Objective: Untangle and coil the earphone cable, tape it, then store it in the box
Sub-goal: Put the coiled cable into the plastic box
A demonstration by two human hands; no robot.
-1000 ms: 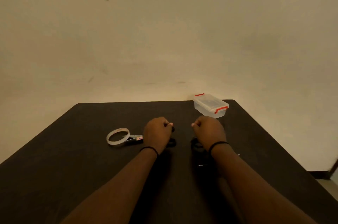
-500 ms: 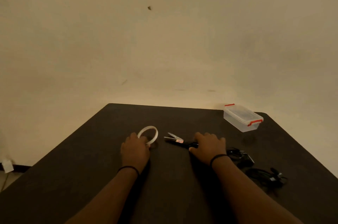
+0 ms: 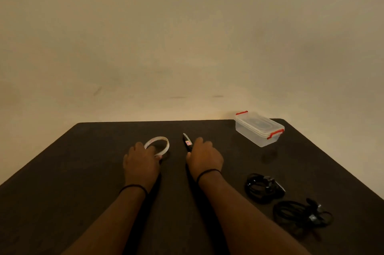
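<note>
Nearest the person, off to their right, two black cable bundles lie on the table (image 3: 62, 182) — one (image 3: 302, 214) close to the near edge, looser, with a plug end sticking out; the other (image 3: 262, 189) just beyond it, coiled tighter. Can't tell which is already taped, too dark. Neither is in hand.

Next out, both hands are at mid-table, well apart from the cables. Left hand (image 3: 142, 163) rests on the tape roll (image 3: 157, 146), fingers curled round its near rim, the roll tipped up on its far side. Right hand (image 3: 204, 157) covers the handle end of the scissors (image 3: 187, 142), fingers curled over it — a hold, though the handles themselves are hidden. The blades point away from the person, toward the wall, long axis running roughly near to far.

Key relation: cables sit right of and nearer than the right hand, so that hand is the closer one — the tape must travel rightward to meet a coil, or a coil comes in to centre.

Farthest, at the far right corner, the box (image 3: 258, 129) is clear with red clips, lid on. It looks unopened, so storing is not yet done.
</note>
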